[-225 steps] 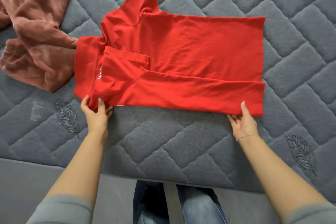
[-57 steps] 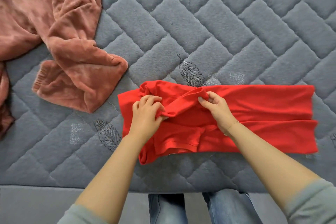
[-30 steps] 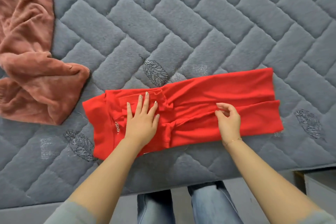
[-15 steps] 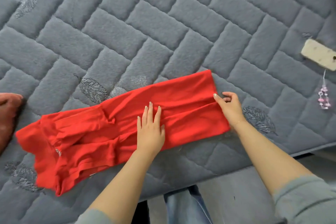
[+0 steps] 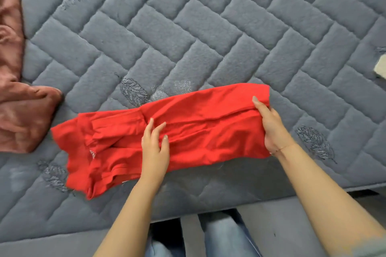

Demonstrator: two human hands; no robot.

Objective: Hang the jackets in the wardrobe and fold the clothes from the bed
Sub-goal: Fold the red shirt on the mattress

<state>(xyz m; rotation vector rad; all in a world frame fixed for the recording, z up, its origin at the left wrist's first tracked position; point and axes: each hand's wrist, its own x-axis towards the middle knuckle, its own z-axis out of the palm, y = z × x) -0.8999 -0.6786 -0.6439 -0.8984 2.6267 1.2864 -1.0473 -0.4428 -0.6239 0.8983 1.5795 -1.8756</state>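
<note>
Lengthwise, the red shirt (image 5: 194, 131) lies folded into a long strip near the bed (image 5: 188, 27) front edge at 6 o'clock. Its right hem end is gripped by the right hand (image 5: 271, 127), thumb on top and fingers tucked beneath. Resting flat on the strip's middle is the left hand (image 5: 155, 150), fingers relaxed, holding nothing. The collar end points to 9 o'clock, near a pink garment (image 5: 18, 106) but apart from it. Bare quilt stretches wide toward 12 and 3 o'clock.
</note>
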